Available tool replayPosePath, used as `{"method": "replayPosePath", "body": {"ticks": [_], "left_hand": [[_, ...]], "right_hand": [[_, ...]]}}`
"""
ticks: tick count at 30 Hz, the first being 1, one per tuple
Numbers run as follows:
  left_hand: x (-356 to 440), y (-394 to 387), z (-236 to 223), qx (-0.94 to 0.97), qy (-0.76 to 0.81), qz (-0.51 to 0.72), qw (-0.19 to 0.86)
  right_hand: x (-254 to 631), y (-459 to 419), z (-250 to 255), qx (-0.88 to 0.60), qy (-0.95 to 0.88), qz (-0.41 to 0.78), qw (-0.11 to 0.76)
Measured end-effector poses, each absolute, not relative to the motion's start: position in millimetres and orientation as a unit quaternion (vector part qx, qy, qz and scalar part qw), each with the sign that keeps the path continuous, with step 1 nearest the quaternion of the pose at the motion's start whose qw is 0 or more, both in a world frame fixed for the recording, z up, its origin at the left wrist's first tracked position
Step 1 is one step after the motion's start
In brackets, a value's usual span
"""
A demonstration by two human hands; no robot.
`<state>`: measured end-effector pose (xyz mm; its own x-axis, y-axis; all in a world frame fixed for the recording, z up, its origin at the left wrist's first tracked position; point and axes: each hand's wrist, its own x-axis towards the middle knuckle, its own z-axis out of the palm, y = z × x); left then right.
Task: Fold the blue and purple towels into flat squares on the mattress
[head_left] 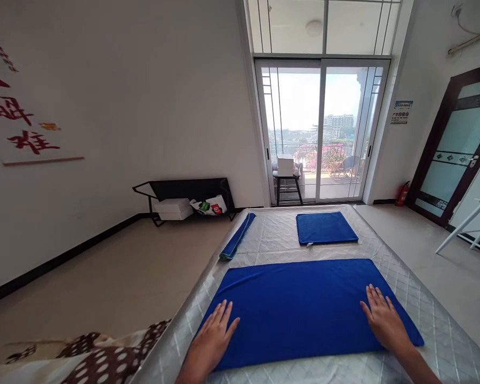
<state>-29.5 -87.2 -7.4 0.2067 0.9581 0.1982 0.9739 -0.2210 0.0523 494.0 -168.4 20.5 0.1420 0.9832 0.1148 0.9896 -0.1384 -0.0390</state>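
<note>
A blue cloth (300, 309), spread out in a wide rectangle, lies on the quilted mattress (276, 240). My left hand (212, 336) rests flat near its left edge, fingers spread. Toward the cloth's right edge lies my right hand (384, 317), palm down with the fingers stretched out. Neither hand grips anything. Farther back on the mattress is a blue cloth folded into a smaller rectangle (326, 228), with a small white tag at its near edge. A narrow folded blue cloth (238, 237) with a greenish edge sits along the mattress's left side.
Brown-and-cream patterned bedding (104, 362) lies at the lower left, beside the mattress. A black rack (188, 192) holding a white box (174, 209) stands against the wall. Beyond the mattress are a sliding glass door (320, 128) and a dark stool (288, 184). White stool legs (462, 226) show at right.
</note>
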Motion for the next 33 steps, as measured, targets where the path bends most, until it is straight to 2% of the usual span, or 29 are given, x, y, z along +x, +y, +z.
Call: {"method": "replayPosePath", "body": {"ticks": [5, 9, 12, 17, 23, 30, 33], "left_hand": [[75.7, -27.5, 32.5, -0.858, -0.501, -0.116, 0.023], [85.2, 10.8, 23.4, -0.855, -0.51, -0.092, -0.001], [50.0, 28.8, 13.5, -0.83, -0.551, -0.08, -0.005], [-13.0, 43.2, 10.1, -0.784, -0.619, -0.053, 0.001], [-24.4, 45.1, 8.3, -0.768, -0.638, -0.058, 0.005], [-18.7, 42.2, 10.2, -0.766, -0.639, -0.069, 0.003], [-17.3, 42.2, 10.7, -0.764, -0.641, -0.072, 0.01]], "right_hand": [[376.5, -91.4, 68.1, -0.686, -0.72, 0.062, 0.086], [332.2, -50.2, 68.6, -0.68, -0.721, 0.102, 0.079], [346.8, -38.1, 57.0, -0.701, -0.703, 0.1, 0.065], [431.4, -39.3, 45.5, -0.752, -0.655, 0.065, 0.041], [523.6, -53.5, 42.4, -0.812, -0.581, 0.013, 0.043], [533.6, -51.6, 49.8, -0.833, -0.552, 0.03, 0.022], [508.4, -47.0, 62.7, -0.83, -0.557, -0.005, 0.024]]}}
